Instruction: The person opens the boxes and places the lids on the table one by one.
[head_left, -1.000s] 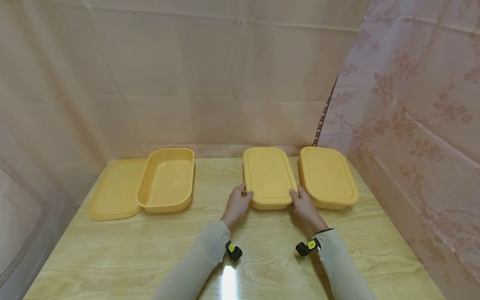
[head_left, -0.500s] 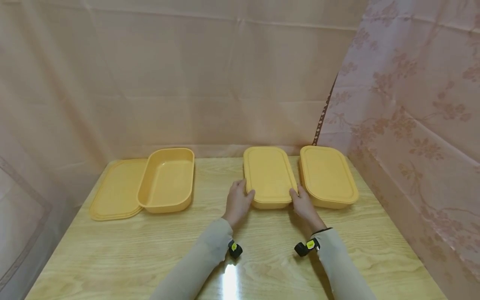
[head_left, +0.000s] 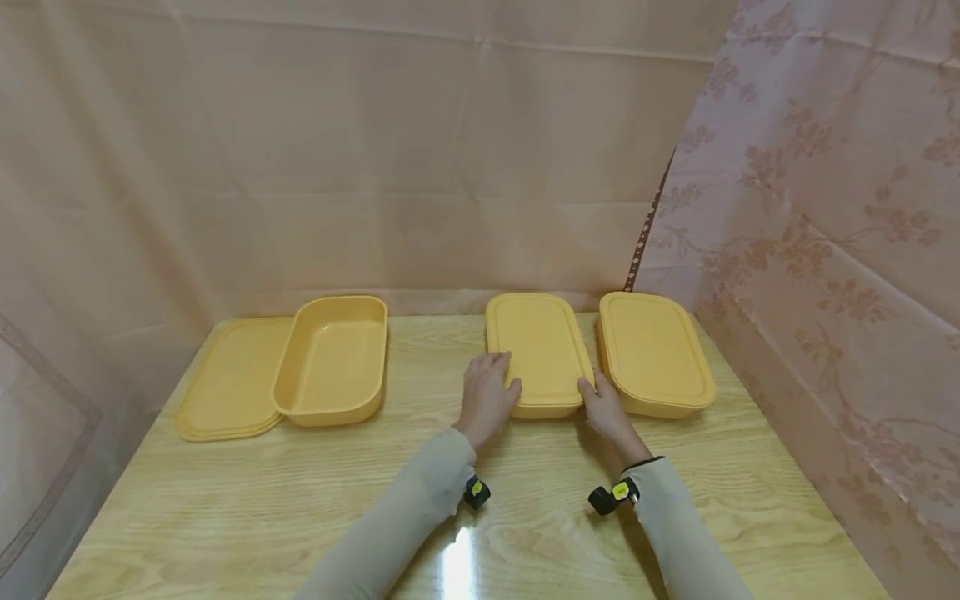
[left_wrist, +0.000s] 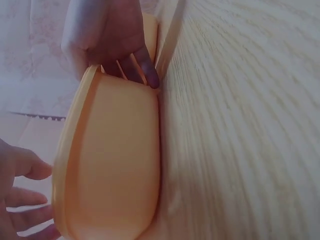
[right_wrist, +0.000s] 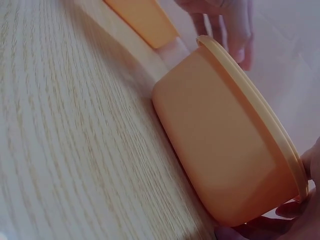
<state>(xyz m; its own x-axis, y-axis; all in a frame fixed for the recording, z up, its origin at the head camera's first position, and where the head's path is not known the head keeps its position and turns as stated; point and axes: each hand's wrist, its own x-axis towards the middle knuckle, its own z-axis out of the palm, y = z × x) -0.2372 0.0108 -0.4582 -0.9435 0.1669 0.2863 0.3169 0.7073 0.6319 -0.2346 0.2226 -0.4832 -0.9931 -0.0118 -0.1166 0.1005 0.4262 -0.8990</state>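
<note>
A yellow rectangular food container (head_left: 542,342) with its lid on stands on the table at centre right in the head view. My right hand (head_left: 609,415) holds its near right corner, thumb at the lid's edge and fingers along the side wall. My left hand (head_left: 486,398) is over the container's near left edge, fingers loosely spread at the lid. From the left wrist, those fingers (left_wrist: 31,199) show just at the lid's rim, not wrapped round it. The right wrist view shows the container's side wall (right_wrist: 215,125) down by the tabletop.
Close on the right stands another lidded yellow container (head_left: 656,350). To the left, an uncovered yellow container (head_left: 330,358) overlaps a short stack of flat yellow lids (head_left: 232,383). A pale curtain (head_left: 420,167) hangs behind the wooden table (head_left: 262,508), a flowered one (head_left: 840,250) at right.
My left hand has come off the container's left side and shifted up and right over the lid's edge. My right hand and the containers stay nearly where they were.
</note>
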